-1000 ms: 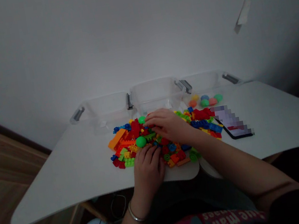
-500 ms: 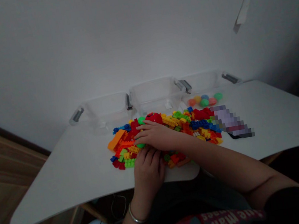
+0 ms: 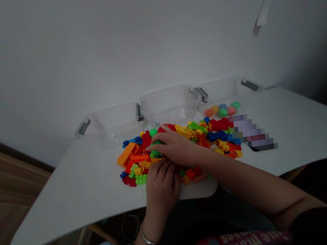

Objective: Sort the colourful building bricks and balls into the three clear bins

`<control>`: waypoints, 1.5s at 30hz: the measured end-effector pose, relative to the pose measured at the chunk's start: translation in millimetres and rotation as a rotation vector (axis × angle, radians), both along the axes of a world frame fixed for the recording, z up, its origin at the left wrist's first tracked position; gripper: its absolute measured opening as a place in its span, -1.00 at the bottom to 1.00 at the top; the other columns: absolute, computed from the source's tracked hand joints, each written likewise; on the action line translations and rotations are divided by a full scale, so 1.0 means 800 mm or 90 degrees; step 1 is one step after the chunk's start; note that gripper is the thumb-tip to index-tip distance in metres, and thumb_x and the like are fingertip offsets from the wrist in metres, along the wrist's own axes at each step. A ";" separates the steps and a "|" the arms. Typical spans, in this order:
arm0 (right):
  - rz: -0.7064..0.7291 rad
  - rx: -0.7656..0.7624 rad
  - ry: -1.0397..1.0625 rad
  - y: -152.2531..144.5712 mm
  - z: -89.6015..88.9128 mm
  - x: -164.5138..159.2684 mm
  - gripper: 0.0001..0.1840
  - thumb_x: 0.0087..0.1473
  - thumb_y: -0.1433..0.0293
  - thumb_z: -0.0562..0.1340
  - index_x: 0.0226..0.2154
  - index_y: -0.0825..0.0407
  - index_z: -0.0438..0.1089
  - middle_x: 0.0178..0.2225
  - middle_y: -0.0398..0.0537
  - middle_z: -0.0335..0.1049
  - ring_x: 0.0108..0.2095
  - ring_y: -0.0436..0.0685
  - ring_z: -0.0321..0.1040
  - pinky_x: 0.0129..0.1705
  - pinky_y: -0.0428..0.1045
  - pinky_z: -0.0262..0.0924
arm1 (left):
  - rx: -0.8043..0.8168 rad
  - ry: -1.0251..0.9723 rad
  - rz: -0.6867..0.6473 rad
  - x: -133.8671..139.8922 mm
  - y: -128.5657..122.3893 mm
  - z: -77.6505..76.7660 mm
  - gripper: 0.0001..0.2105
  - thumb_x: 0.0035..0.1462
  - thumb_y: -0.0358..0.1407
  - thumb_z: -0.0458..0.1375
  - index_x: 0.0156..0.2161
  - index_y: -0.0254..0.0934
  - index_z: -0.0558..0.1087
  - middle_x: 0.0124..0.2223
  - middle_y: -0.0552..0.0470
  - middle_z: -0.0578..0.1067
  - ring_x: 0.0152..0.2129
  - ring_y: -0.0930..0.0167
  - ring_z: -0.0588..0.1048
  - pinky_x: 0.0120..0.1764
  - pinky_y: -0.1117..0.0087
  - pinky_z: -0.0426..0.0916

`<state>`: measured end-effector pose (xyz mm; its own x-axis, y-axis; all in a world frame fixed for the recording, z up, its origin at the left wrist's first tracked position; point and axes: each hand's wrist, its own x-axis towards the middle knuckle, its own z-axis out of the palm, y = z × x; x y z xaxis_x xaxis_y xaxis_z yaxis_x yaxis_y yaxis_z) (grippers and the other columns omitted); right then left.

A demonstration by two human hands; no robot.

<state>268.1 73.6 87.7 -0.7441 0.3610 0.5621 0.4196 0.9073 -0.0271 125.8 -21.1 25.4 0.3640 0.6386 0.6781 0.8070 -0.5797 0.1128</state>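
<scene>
A heap of coloured plastic building blocks point(image 3: 136, 158) lies at the middle of the table. My right hand point(image 3: 177, 146) reaches across the heap with its fingers spread and bent over a green ball point(image 3: 155, 154), which shows between and below them. Partly behind those fingers is a red ball point(image 3: 162, 129). Nearer to me, my left hand point(image 3: 162, 182), with a silver bangle on the wrist, rests palm down on the front of the heap. Its fingers lie side by side, slightly apart, and what is under the palm is hidden.
Clear plastic bins point(image 3: 167, 99) with grey latches stand in a row along the wall. Several coloured balls point(image 3: 222, 109) show through the right-hand bin. A phone-like object point(image 3: 251, 133), blurred out, lies right of the heap. The white table point(image 3: 69, 195) has a curved front edge.
My right hand has shifted slightly right, and its fingers are more bent and spread, so more of the green ball shows. My left hand has stayed in place.
</scene>
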 end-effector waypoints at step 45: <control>-0.535 -0.007 0.323 0.082 0.022 0.180 -0.60 0.11 0.32 0.08 -0.05 0.03 0.44 -0.05 0.09 0.51 -0.03 0.29 0.37 0.09 0.23 0.15 | -0.026 0.002 0.038 -0.005 -0.007 -0.004 -0.77 0.20 -0.40 0.09 -0.07 -0.27 0.50 -0.07 -0.06 0.59 -0.04 0.19 0.46 0.12 -0.03 0.27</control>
